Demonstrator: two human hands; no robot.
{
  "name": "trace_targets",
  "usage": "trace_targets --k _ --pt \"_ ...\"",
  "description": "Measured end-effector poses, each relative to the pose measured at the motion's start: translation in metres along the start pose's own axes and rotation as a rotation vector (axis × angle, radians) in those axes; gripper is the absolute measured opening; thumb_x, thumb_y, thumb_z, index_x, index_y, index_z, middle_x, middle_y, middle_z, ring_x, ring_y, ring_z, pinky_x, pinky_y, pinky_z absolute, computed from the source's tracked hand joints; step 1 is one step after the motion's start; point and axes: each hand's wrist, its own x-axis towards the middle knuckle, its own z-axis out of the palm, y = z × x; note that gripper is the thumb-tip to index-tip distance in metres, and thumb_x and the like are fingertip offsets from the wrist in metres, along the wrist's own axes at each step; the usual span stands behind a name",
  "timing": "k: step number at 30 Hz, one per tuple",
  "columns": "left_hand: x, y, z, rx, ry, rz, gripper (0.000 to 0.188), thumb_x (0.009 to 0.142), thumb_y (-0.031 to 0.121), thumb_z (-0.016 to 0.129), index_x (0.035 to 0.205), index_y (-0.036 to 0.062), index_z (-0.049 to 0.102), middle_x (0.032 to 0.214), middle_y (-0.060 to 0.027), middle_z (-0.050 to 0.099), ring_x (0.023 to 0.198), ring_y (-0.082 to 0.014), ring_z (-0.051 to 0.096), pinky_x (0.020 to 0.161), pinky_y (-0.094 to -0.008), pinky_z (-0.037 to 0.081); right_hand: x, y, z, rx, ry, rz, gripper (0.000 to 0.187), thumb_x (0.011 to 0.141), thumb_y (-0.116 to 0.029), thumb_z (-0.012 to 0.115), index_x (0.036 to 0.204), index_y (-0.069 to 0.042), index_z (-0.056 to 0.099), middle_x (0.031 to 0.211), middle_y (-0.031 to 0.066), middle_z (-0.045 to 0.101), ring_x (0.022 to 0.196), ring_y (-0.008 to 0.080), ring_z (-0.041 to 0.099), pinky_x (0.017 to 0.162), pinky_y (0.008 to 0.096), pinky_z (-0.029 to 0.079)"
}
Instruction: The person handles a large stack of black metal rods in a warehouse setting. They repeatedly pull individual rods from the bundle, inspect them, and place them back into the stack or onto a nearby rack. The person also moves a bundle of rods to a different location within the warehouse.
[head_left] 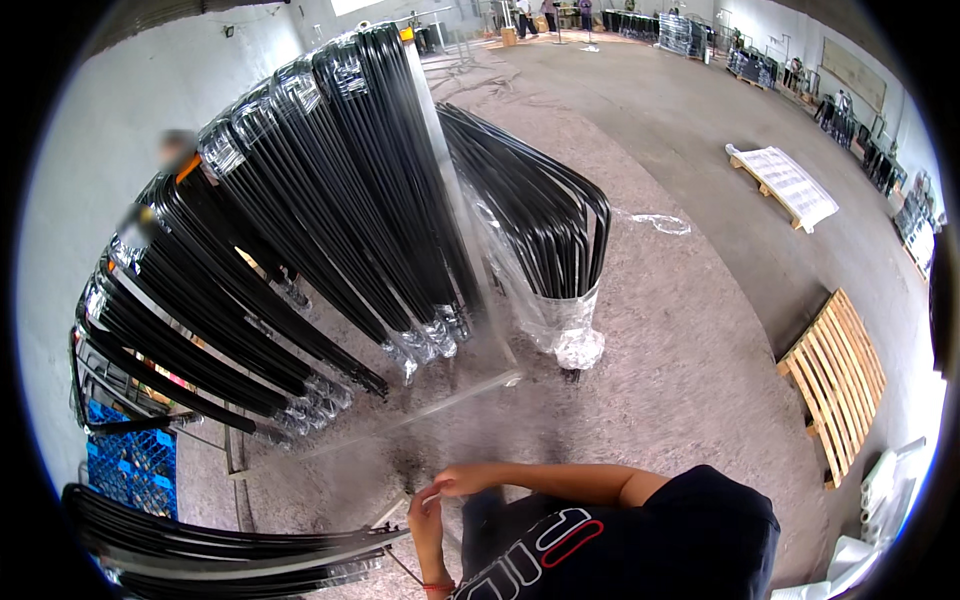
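A bundle of black tubes with a pale bar along it sits at lower left, its near end just beside the left hand. The right hand meets the left; I cannot tell whether their fingers clamp anything. Beyond, film-wrapped rows of tubes stand on the floor. A wooden pallet lies at right.

Left fingers touching right fingers, plastic-wrapped black tubes, wooden pallet
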Motion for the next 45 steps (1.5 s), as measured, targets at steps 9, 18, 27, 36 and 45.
trace_targets --k 9,18,27,36,45 --pt "0.16 0.024 -0.043 0.236 -0.187 0.226 0.019 0.08 0.005 0.056 0.098 0.0004 0.059 0.091 -0.0071 0.062 0.083 -0.012 0.057 0.073 -0.0248 0.045 0.083 0.032 -0.073 -0.247 0.284 0.025 0.025 0.082 -0.02 0.048 0.097 -0.002 0.056 0.087 0.0166 0.06 0.081 0.0281 0.056 0.073 0.0355 0.043" --pt "0.301 0.02 -0.12 0.001 -0.215 0.373 0.016 0.081 0.0 0.054 0.096 0.0007 0.059 0.1 -0.0096 0.059 0.09 -0.0159 0.057 0.079 -0.0252 0.045 0.153 0.006 -0.134 -0.291 0.587 0.152 0.026 0.085 -0.019 0.047 0.106 -0.005 0.056 0.099 0.0152 0.06 0.091 0.0271 0.058 0.08 0.0352 0.044" --pt "0.365 0.036 -0.133 0.024 -0.219 0.225 0.024 0.078 -0.005 0.053 0.101 -0.0002 0.057 0.101 -0.0086 0.058 0.09 -0.0144 0.057 0.079 -0.0244 0.045 0.16 0.028 -0.196 -0.319 0.932 0.174 0.026 0.08 -0.016 0.052 0.103 -0.005 0.059 0.091 0.0137 0.062 0.083 0.0246 0.061 0.074 0.0311 0.047" --pt "0.409 0.086 -0.092 -0.1 -0.23 0.309 0.034 0.078 -0.008 0.046 0.11 -0.0024 0.051 0.112 -0.01 0.053 0.099 -0.0167 0.053 0.087 -0.0263 0.041 0.209 0.008 -0.323 -0.14 1.352 -0.023 0.04 0.074 -0.012 0.057 0.111 0.003 0.051 0.094 0.0198 0.061 0.085 0.0237 0.061 0.076 0.0301 0.047" --pt "0.456 0.159 0.015 -0.086 -0.185 0.396 0.064 0.076 -0.006 0.051 0.133 0.0065 0.025 0.135 -0.0098 0.027 0.119 -0.0246 0.037 0.093 -0.0336 0.034 0.25 -0.001 -0.382 0.2 1.123 -0.104 0.049 0.078 -0.005 0.055 0.124 -0.004 0.039 0.121 0.0158 0.047 0.108 0.0251 0.049 0.088 0.0321 0.043"
